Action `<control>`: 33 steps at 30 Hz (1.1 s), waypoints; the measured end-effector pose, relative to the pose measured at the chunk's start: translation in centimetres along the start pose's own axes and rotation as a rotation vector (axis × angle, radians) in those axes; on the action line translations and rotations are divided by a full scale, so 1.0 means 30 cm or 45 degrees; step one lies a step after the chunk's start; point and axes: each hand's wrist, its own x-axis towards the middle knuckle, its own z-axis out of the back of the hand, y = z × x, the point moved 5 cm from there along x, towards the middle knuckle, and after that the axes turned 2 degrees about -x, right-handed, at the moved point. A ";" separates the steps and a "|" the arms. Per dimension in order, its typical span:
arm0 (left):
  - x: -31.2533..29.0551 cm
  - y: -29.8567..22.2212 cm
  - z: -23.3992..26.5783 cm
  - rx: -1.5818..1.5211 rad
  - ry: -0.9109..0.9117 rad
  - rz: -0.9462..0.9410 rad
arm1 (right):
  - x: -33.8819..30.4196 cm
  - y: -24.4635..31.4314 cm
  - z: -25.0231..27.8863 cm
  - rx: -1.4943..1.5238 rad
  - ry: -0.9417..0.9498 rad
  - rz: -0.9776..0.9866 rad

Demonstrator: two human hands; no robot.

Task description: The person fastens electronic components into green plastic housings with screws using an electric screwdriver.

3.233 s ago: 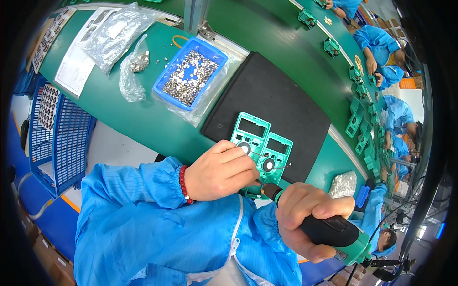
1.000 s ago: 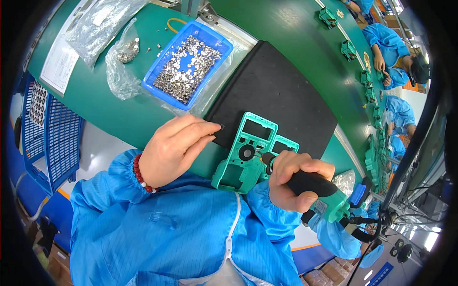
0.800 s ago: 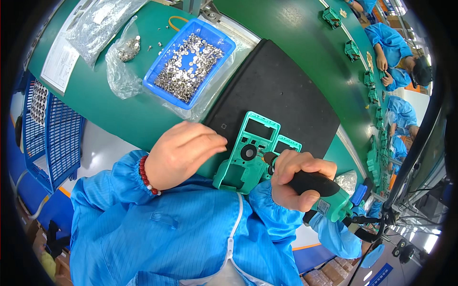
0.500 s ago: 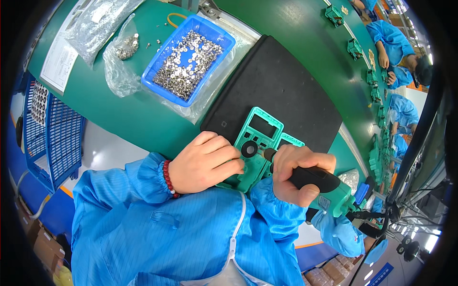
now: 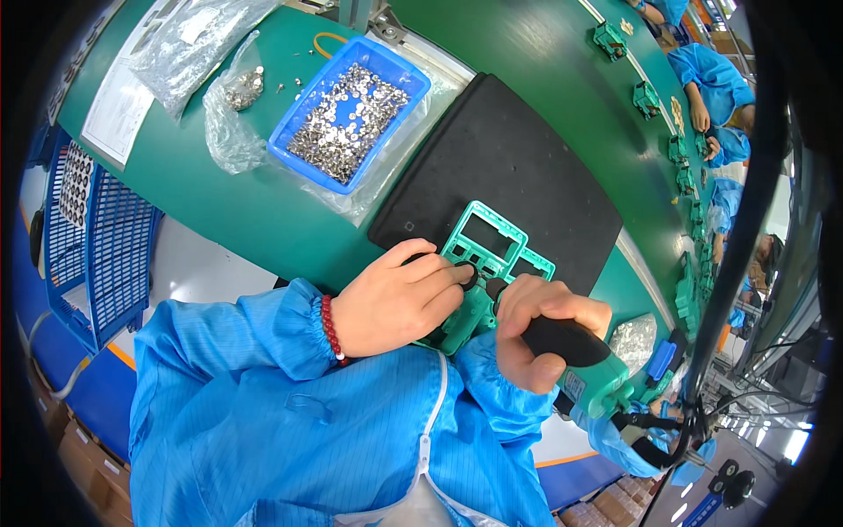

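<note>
A green plastic housing (image 5: 481, 230) with a rectangular window lies on a black mat, close to my body. My left hand (image 5: 399, 297) grips it from the left, its fingers bent over the front beside a black round dial (image 5: 471, 276). The thumb is hidden. My right hand (image 5: 549, 321) is wrapped round a black and green electric screwdriver (image 5: 571, 341), whose tip points left at the housing near my left fingertips. Whether the tip touches a screw is too small to tell. A second green frame part (image 5: 537, 263) shows behind the housing.
On the green table stands a blue tray (image 5: 279, 140) full of small metal screws. Plastic bags (image 5: 233, 132) lie left of it. The black mat (image 5: 527, 158) spreads ahead. Co-workers in blue (image 5: 716, 83) sit along a line of green parts at right. A blue crate (image 5: 97, 263) stands at left.
My left hand has shifted right, its fingers now over the housing beside the dial. The screwdriver and my right hand have moved slightly left. The view has turned a little.
</note>
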 end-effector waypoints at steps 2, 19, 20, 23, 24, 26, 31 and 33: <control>0.000 -0.003 -0.014 0.057 0.032 -0.010 | 0.008 0.006 0.001 -0.061 -0.047 -0.071; 0.022 0.038 0.021 -0.553 -0.068 0.300 | 0.058 0.151 0.001 0.474 0.091 -0.013; 0.016 0.044 0.009 -0.675 -0.107 0.317 | 0.052 0.159 -0.018 0.369 0.018 0.123; 0.013 0.044 0.004 -0.828 -0.134 0.364 | 0.053 0.151 -0.015 0.549 0.219 0.197; 0.008 0.040 0.009 -0.798 -0.190 0.366 | 0.051 0.152 -0.018 0.550 0.219 0.198; 0.013 0.031 0.038 -0.810 -0.238 0.302 | 0.050 0.158 -0.035 0.469 0.185 0.186; 0.003 0.012 0.041 -0.802 -0.321 0.186 | 0.042 0.173 -0.042 0.344 0.151 0.159; -0.013 0.014 0.026 -0.780 -0.347 0.160 | 0.041 0.174 -0.045 0.349 0.172 0.149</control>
